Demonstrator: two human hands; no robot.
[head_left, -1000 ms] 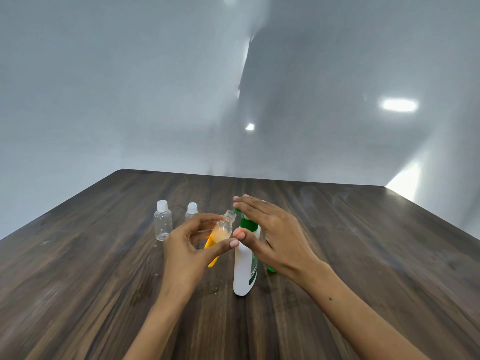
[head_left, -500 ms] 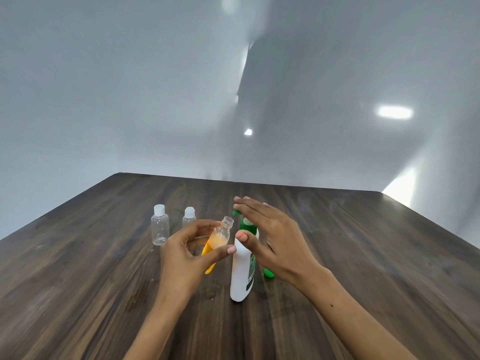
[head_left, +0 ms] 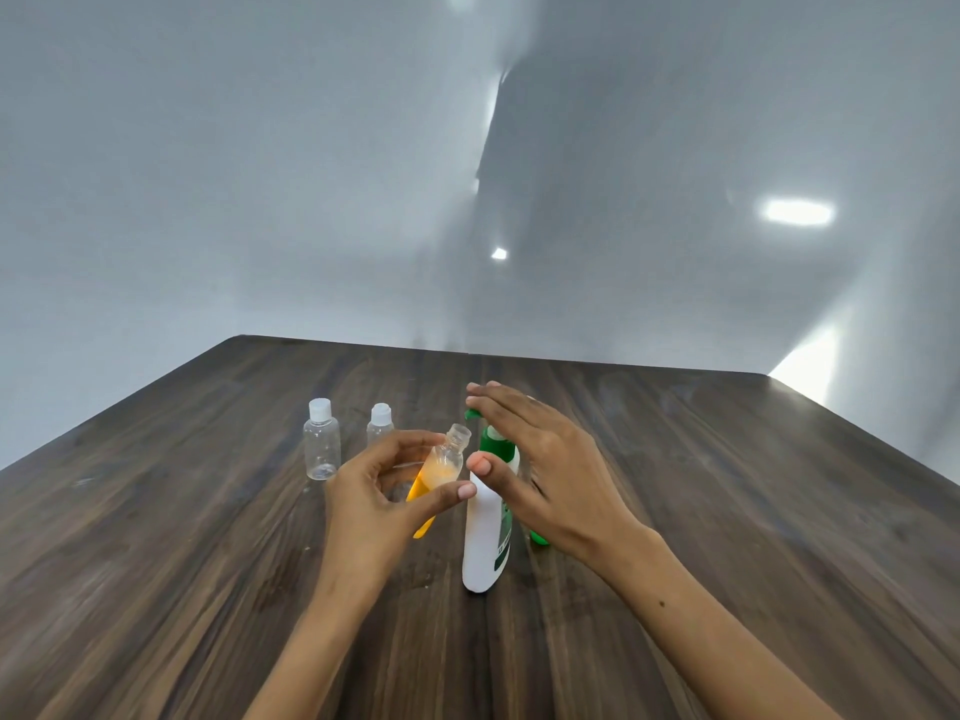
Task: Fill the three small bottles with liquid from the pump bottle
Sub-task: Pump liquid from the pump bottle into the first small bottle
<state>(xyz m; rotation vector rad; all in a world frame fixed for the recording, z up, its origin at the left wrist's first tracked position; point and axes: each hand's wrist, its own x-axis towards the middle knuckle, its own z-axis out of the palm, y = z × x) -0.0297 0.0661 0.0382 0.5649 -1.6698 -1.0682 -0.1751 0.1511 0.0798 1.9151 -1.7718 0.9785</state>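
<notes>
A white pump bottle [head_left: 485, 532] with a green pump head stands upright on the dark wooden table [head_left: 727, 511]. My right hand [head_left: 540, 470] lies flat over the pump head, fingers straight, thumb against the bottle's neck. My left hand [head_left: 374, 496] pinches an uncapped small clear bottle [head_left: 441, 467], tilted so its mouth points toward the green nozzle [head_left: 471, 414]; it holds orange liquid. Two capped small clear bottles stand behind: the left capped bottle [head_left: 321, 446] and the second capped bottle [head_left: 381, 426], partly hidden by my left hand.
A small green object [head_left: 539, 537] peeks out on the table behind my right hand. The table's far edge [head_left: 467, 350] meets a pale grey wall.
The hands and bottles sit lower in the view than a second ago, as my head tilted. My right thumb has slid slightly along the pump bottle's neck.
</notes>
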